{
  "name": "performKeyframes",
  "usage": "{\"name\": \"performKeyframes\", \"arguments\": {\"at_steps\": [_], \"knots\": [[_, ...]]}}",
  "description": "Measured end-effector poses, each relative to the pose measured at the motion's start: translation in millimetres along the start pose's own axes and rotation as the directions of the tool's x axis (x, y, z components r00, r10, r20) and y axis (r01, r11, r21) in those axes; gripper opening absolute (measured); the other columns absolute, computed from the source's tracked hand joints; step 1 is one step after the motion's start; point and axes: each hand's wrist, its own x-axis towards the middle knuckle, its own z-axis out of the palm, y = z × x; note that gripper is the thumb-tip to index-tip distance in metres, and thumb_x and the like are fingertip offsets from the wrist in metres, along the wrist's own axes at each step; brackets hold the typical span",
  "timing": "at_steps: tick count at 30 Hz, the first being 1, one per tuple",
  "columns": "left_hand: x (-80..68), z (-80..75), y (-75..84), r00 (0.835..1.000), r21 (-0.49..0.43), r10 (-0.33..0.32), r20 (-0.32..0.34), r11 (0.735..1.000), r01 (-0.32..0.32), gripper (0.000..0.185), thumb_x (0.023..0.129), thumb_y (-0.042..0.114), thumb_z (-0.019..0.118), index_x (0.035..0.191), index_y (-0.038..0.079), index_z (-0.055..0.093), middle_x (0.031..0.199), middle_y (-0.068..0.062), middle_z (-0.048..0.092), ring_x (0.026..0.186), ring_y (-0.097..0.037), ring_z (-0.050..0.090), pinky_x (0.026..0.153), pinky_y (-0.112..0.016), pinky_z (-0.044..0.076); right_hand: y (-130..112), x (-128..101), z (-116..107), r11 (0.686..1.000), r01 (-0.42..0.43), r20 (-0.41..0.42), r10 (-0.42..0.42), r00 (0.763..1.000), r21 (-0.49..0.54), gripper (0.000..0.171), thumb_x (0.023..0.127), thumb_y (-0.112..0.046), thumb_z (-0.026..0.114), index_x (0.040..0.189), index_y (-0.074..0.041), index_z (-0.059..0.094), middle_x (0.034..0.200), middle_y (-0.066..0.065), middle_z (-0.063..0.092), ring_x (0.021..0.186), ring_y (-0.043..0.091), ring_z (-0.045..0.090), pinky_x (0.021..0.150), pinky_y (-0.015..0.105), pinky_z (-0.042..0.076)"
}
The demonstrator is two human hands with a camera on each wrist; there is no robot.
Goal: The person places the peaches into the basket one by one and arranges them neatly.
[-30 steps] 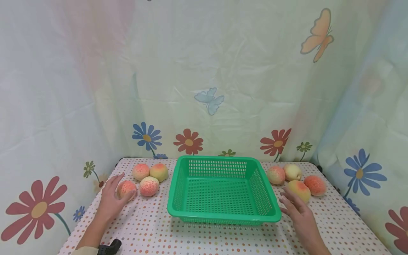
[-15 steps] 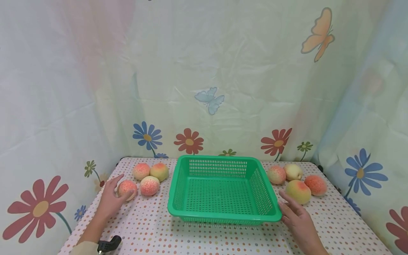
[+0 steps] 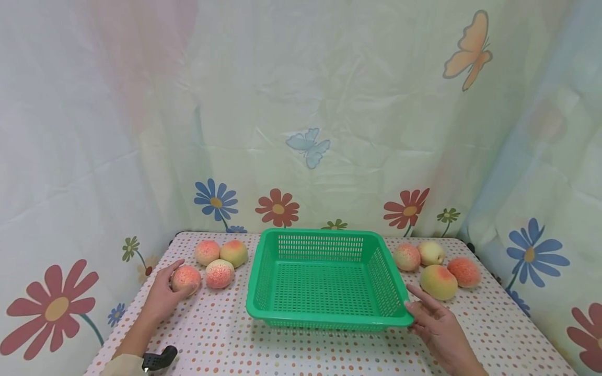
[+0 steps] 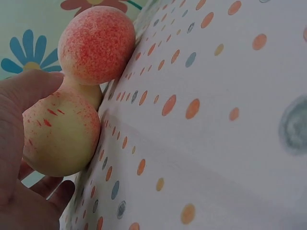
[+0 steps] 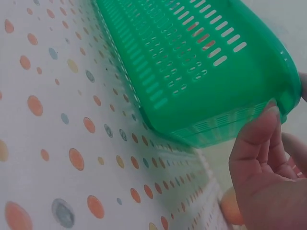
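Note:
My left hand cups a red-speckled peach on the dotted tablecloth, left of a green plastic basket. The left wrist view shows the thumb over that peach and fingers under it, with a second peach touching it. My right hand lies at the basket's near right corner. Its thumb touches the rim of the basket, and the other fingers stay relaxed. Nothing lies in the basket.
Three more peaches lie in a cluster left of the basket. Several peaches lie to its right, close beyond my right hand. Flowered curtains close off the back and both sides of the table.
My right hand has moved left from beside the right-hand peaches to the basket's near right corner. My left hand has closed more snugly round its peach.

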Motion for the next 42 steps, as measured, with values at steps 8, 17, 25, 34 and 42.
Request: {"name": "performKeyframes", "arguments": {"at_steps": [8,17,25,34,42], "knots": [[1.0,-1.5,0.5,0.999,-0.036,-0.029,0.032,0.999,0.030,0.092,0.093,0.038,0.076,0.163,0.010,0.022,0.163,-0.030,0.020,0.142,-0.049,0.038,0.111,-0.063,0.045,2,-1,-3,0.997,0.074,0.088,-0.076,0.993,0.024,0.048,0.101,-0.016,0.065,0.144,-0.035,0.054,0.099,-0.003,0.066,0.079,0.009,0.066,0.069,0.027,0.059],[0.7,-7.2,-1.9,0.994,-0.086,-0.069,0.079,0.993,0.076,0.099,0.090,0.042,0.079,0.164,0.013,0.021,0.164,-0.028,0.021,0.143,-0.049,0.038,0.112,-0.060,0.045,-1,0,-7,0.999,0.053,0.132,-0.054,0.990,0.007,0.057,0.099,-0.011,0.067,0.148,-0.033,0.050,0.103,-0.001,0.064,0.081,0.009,0.066,0.073,0.027,0.061],[0.1,-10.2,-2.4,0.990,-0.083,-0.091,0.109,0.991,0.101,0.098,0.090,0.040,0.078,0.164,0.014,0.020,0.161,-0.026,0.031,0.137,-0.046,0.047,0.101,-0.044,0.053,-3,-1,-8,0.999,0.044,0.155,-0.045,0.987,0.011,0.057,0.098,-0.007,0.067,0.146,-0.035,0.051,0.106,0.000,0.065,0.084,0.010,0.067,0.074,0.026,0.061],[3.1,-11.1,-4.8,0.988,-0.098,-0.117,0.106,0.987,0.127,0.099,0.089,0.039,0.080,0.164,0.014,0.020,0.158,-0.026,0.036,0.137,-0.046,0.047,0.102,-0.044,0.053,-4,-1,-11,0.998,0.053,0.213,-0.061,0.975,0.045,0.059,0.098,-0.004,0.066,0.145,-0.037,0.052,0.108,0.000,0.066,0.090,0.010,0.070,0.079,0.026,0.062],[2.3,-10.4,-6.2,0.990,-0.094,-0.109,0.089,0.989,0.117,0.096,0.089,0.035,0.080,0.164,0.014,0.023,0.157,-0.025,0.037,0.136,-0.044,0.049,0.101,-0.043,0.053,-4,-1,-12,0.997,0.060,0.238,-0.072,0.969,0.056,0.058,0.098,-0.002,0.064,0.143,-0.038,0.054,0.110,0.000,0.066,0.094,0.012,0.071,0.083,0.028,0.062]]}}
